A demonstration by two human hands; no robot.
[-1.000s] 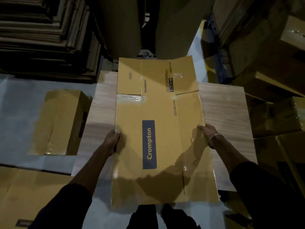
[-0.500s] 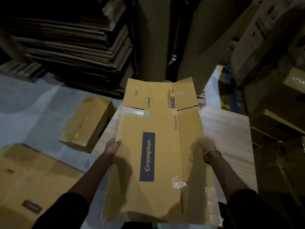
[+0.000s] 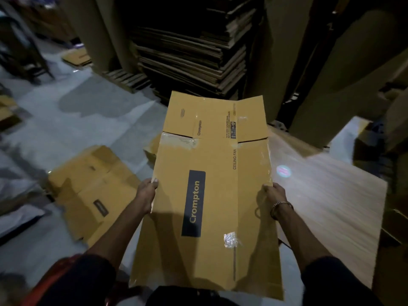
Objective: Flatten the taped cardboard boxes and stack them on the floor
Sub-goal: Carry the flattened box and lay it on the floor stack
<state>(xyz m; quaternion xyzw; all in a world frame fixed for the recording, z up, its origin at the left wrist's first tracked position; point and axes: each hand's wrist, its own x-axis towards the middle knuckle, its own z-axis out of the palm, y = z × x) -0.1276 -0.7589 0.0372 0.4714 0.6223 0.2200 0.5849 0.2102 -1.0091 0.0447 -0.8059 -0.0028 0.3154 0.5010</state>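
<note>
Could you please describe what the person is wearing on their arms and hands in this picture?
Both forearms are bare, with dark sleeves pushed up to about the elbow. The left hand wears nothing that shows. The right hand has a thin metal bangle on its wrist. No gloves or watch are visible. A patch of red or orange fabric shows beside the left sleeve.

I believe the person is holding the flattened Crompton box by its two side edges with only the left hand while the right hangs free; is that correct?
Not quite: in the head view both hands hold it. The left hand grips the left edge of the flattened Crompton box and the right hand grips the right edge.
</note>
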